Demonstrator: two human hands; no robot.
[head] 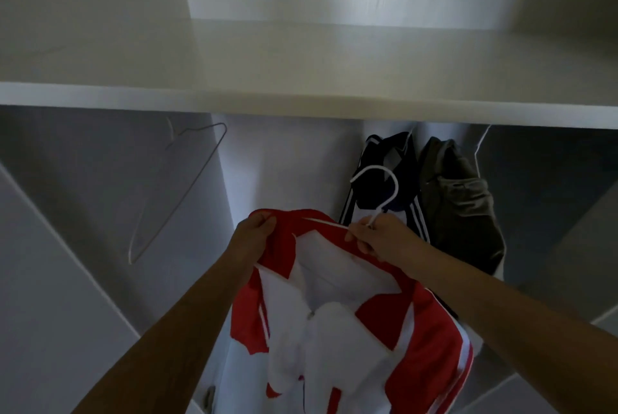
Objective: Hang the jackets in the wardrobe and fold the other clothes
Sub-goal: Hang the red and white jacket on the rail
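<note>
A red and white jacket (pixel 337 320) hangs open in front of me inside the wardrobe, on a white hanger (pixel 384 186) whose hook points up. My left hand (pixel 254 233) grips the jacket's red collar at the left shoulder. My right hand (pixel 378 236) pinches the hanger's neck together with the collar edge. The hook is free in the air, below the shelf. A dark navy jacket with white stripes (pixel 391 166) and an olive jacket (pixel 458 199) hang at the right behind my right hand.
A white shelf (pixel 301 102) runs across above the hanging space; the rail is hidden under it. An empty wire hanger (pixel 187 179) hangs at the left. White wardrobe walls close in on both sides, with an open gap between the wire hanger and the navy jacket.
</note>
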